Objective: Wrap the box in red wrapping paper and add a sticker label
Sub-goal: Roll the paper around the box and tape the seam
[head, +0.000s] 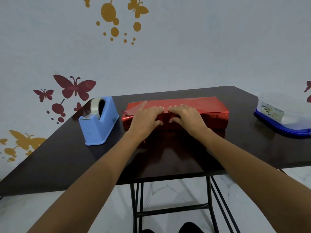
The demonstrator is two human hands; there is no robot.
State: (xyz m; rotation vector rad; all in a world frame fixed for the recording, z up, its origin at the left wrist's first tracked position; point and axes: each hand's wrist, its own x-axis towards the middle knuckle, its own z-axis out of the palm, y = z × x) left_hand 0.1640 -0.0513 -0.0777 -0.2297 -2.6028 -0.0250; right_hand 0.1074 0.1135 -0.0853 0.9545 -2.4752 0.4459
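On the dark table point(67, 157): box point(210, 118) at the middle, long side toward the camera, covered in shiny red wrapping paper point(193, 102).
Paper: upper flap lying across the top of the box, its edge running along the front top edge; crumpled and loose at the left end.
Left hand point(144, 118): released, not clenched; fingers stretched flat over the top of the paper, thumb against the front face, pressing down.
Right hand point(186, 116): likewise flat and released; fingers on the top, thumb on the front face, just beside the left hand, fingertips nearly meeting.
Tape dispenser point(99, 125): light blue, left of the box and close to it, roll of clear tape point(95, 106) seated upright in it.
Plastic container point(284, 111): clear, on a blue lid point(277, 126), at the right end of the table, well apart from the box.
Wall behind: pale, with dark red butterfly decals point(75, 86) and yellow ones.
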